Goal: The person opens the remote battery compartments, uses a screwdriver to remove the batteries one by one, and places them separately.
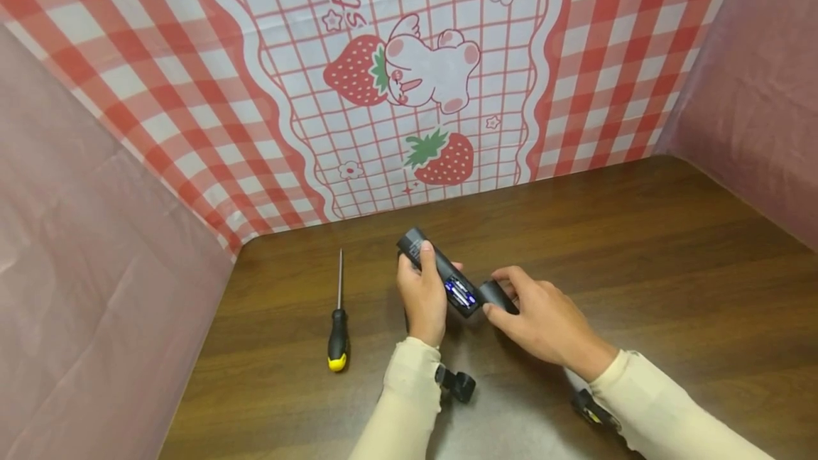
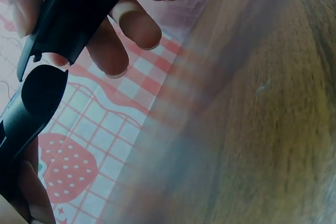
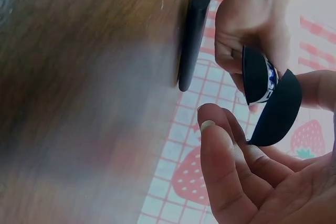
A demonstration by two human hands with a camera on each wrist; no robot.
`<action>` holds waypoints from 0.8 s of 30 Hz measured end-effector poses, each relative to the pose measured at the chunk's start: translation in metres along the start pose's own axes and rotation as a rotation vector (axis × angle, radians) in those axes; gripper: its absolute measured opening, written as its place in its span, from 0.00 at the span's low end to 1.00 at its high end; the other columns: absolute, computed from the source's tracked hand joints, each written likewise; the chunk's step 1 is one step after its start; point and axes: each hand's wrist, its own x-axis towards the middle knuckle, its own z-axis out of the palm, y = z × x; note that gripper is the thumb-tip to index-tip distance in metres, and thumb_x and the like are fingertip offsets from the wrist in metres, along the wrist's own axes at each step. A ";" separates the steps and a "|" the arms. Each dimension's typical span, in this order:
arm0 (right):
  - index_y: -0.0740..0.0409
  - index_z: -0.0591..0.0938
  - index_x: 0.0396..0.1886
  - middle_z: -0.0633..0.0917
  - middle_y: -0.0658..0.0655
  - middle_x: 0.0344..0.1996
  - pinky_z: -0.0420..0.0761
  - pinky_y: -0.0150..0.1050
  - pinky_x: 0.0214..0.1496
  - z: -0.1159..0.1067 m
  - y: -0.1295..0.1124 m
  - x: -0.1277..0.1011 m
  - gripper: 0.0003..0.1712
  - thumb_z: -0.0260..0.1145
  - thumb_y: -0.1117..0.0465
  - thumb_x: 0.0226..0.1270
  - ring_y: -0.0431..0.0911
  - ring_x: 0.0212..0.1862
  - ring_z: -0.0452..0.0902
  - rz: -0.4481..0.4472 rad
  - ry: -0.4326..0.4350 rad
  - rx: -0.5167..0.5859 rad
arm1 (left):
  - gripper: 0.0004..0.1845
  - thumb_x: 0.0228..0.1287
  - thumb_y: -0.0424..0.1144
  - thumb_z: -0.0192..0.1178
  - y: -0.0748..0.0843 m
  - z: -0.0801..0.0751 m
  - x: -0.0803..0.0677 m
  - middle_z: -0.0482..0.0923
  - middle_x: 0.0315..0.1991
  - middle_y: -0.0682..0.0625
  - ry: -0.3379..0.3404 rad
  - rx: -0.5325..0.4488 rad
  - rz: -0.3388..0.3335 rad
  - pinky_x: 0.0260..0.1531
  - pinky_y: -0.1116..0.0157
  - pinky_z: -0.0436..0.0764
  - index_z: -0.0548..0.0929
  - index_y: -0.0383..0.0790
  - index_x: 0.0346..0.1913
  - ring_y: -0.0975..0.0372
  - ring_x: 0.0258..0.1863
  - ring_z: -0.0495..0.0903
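My left hand (image 1: 427, 300) grips a black remote control (image 1: 414, 238), thumb along its back. The battery compartment at its near end is uncovered, with blue-and-white batteries (image 1: 460, 292) lying inside. Between the thumb and fingers of my right hand (image 1: 549, 314) is the black curved battery cover (image 1: 500, 297), held right by the remote's end. In the left wrist view a narrow gap shows between the cover (image 2: 73, 11) and the remote's rounded end (image 2: 44, 90). The cover (image 3: 281, 111) partly overlaps the remote (image 3: 254, 77) in the right wrist view.
A screwdriver (image 1: 339, 332) with a black and yellow handle lies on the wooden table (image 1: 268, 325) left of my left hand. A long dark object (image 3: 195, 38) rests on the table in the right wrist view. A strawberry-patterned cloth (image 1: 441, 77) hangs behind, with pink cloth at both sides.
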 end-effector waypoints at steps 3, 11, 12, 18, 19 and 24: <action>0.58 0.77 0.58 0.87 0.53 0.40 0.81 0.49 0.38 -0.001 0.002 -0.001 0.27 0.70 0.49 0.64 0.45 0.38 0.83 0.019 -0.002 0.002 | 0.17 0.78 0.50 0.52 0.000 0.000 -0.001 0.80 0.32 0.31 -0.001 -0.004 -0.004 0.30 0.56 0.85 0.73 0.36 0.50 0.41 0.31 0.86; 0.58 0.78 0.58 0.87 0.53 0.39 0.80 0.49 0.38 -0.004 0.008 0.000 0.27 0.70 0.49 0.65 0.44 0.38 0.82 0.028 -0.005 -0.015 | 0.18 0.78 0.51 0.52 -0.001 0.000 -0.001 0.82 0.28 0.38 0.002 0.008 -0.006 0.30 0.56 0.85 0.73 0.36 0.50 0.38 0.32 0.85; 0.58 0.79 0.58 0.87 0.53 0.39 0.80 0.48 0.37 -0.004 0.009 0.001 0.27 0.70 0.49 0.65 0.44 0.37 0.82 0.030 -0.006 -0.018 | 0.18 0.78 0.51 0.52 -0.001 0.000 -0.002 0.82 0.28 0.37 0.003 0.011 -0.006 0.30 0.56 0.85 0.73 0.37 0.50 0.38 0.32 0.85; 0.58 0.79 0.58 0.86 0.54 0.37 0.78 0.45 0.34 -0.008 0.011 0.002 0.26 0.69 0.49 0.65 0.43 0.34 0.80 0.044 -0.014 -0.024 | 0.18 0.78 0.51 0.52 -0.001 -0.001 -0.002 0.82 0.29 0.37 0.007 0.023 -0.009 0.29 0.56 0.85 0.73 0.37 0.49 0.43 0.30 0.87; 0.58 0.78 0.58 0.86 0.54 0.37 0.78 0.45 0.34 -0.009 0.011 0.002 0.26 0.69 0.49 0.65 0.43 0.34 0.80 0.045 -0.013 -0.024 | 0.17 0.78 0.51 0.52 -0.001 0.000 -0.002 0.82 0.29 0.37 0.007 0.026 -0.010 0.29 0.56 0.85 0.73 0.38 0.50 0.43 0.31 0.87; 0.59 0.77 0.58 0.86 0.55 0.37 0.77 0.43 0.32 -0.014 0.011 0.004 0.26 0.69 0.50 0.66 0.43 0.32 0.79 0.050 -0.018 -0.022 | 0.17 0.78 0.51 0.52 0.001 0.001 -0.002 0.82 0.28 0.39 0.008 0.030 -0.016 0.29 0.57 0.85 0.73 0.38 0.49 0.40 0.31 0.86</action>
